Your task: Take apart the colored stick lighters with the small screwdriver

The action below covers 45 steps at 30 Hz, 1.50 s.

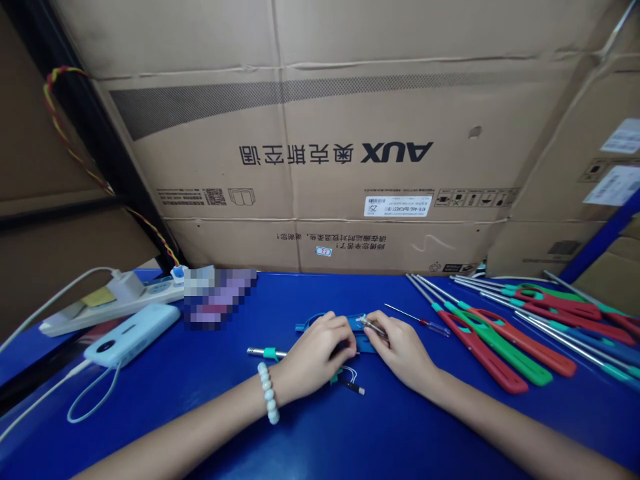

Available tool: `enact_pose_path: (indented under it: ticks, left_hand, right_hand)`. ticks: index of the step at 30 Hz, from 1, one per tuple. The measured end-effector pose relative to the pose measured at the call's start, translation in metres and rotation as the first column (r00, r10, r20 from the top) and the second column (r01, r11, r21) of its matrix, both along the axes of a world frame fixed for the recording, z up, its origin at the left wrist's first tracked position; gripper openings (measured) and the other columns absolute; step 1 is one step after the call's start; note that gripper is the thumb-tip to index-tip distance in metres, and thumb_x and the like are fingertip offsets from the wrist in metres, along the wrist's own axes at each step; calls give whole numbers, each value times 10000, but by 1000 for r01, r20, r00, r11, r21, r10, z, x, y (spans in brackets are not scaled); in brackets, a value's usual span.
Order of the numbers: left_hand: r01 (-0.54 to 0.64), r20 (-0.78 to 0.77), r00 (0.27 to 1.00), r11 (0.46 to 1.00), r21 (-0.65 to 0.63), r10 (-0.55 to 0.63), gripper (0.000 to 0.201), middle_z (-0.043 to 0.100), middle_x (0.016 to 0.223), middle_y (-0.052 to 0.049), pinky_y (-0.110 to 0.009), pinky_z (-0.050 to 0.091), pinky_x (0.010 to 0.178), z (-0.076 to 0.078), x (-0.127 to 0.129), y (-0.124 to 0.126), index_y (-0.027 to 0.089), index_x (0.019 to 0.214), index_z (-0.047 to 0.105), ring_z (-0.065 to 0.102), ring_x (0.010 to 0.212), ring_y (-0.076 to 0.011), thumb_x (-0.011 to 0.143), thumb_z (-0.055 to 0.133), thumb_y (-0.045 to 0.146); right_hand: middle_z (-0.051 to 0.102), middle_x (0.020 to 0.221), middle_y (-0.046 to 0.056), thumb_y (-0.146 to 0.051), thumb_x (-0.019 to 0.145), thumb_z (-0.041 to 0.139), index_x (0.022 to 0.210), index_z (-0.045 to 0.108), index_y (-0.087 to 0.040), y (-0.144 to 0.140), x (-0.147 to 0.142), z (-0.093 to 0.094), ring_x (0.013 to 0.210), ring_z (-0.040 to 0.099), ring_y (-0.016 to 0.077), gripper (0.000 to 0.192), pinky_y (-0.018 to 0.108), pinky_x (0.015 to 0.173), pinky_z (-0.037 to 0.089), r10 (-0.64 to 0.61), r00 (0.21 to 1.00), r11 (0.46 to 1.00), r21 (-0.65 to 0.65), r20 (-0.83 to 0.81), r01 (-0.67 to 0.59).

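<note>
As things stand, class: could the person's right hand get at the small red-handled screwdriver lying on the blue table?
Probably yes. The red-handled screwdriver lies in the open beside the right hand, with only bare blue table between, though that hand is already pinching a small metal piece.

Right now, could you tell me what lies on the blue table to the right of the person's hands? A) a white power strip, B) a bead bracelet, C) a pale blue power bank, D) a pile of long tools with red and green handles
D: the long tools with red and green handles lie right of the right hand; the power strip and power bank lie to the left, and the bracelet is on the left wrist.
</note>
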<state>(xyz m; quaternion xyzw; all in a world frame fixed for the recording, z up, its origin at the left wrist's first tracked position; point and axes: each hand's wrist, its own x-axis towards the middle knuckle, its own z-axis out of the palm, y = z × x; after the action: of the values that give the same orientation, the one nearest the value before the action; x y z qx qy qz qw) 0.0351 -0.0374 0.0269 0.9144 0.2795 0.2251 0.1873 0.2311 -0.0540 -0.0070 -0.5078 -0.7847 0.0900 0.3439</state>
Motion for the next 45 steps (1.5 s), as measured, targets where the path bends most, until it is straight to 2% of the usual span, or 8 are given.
enact_pose_path:
  ticks: [4,8,10,15,26,45]
  left_hand:
    - [-96,129,984,975,-199,123,129,591,777,0,-283,370,763,-5,-3,-6,177,808,564,498,827,-182,922,503,176]
    - [-121,227,956,954,-273,186,131,568,798,-7,-283,374,752,-13,-4,-11,178,818,556,491,826,-182,925,484,201]
    - [-128,279,938,954,-270,205,149,558,822,-15,-285,379,750,-15,-4,-12,179,815,548,488,832,-184,932,466,223]
    - [-128,298,933,961,-246,201,165,544,797,-9,-290,371,745,-16,-5,-12,186,804,532,479,810,-181,938,444,223]
    - [-127,275,943,966,-225,188,146,511,765,5,-274,344,734,-16,-6,-14,179,757,479,455,788,-166,886,437,123]
    - [-138,258,947,969,-204,189,152,490,733,9,-280,331,733,-17,-5,-13,179,731,474,443,771,-165,858,431,107]
  right_hand:
    - [651,874,43,-236,935,416,948,521,-210,-4,-1,3,776,614,193,109,295,687,443,28,999,996,84,-21,-26]
    - [610,743,27,-206,905,439,914,534,-194,-8,-1,5,649,557,169,96,288,628,401,97,994,977,186,56,-106]
    - [594,697,17,-191,888,445,893,530,-185,-10,-2,6,595,517,157,85,288,603,366,136,984,957,240,116,-161]
    - [632,762,34,-164,870,438,861,514,-178,-13,-4,6,620,516,155,78,295,609,322,205,956,916,302,211,-263]
    - [633,764,32,-180,884,434,861,522,-172,-11,-4,2,626,515,153,91,292,611,307,207,955,926,272,210,-261]
    - [639,779,23,-181,894,428,879,522,-180,-13,-5,1,646,537,159,95,295,653,322,187,953,924,288,237,-253]
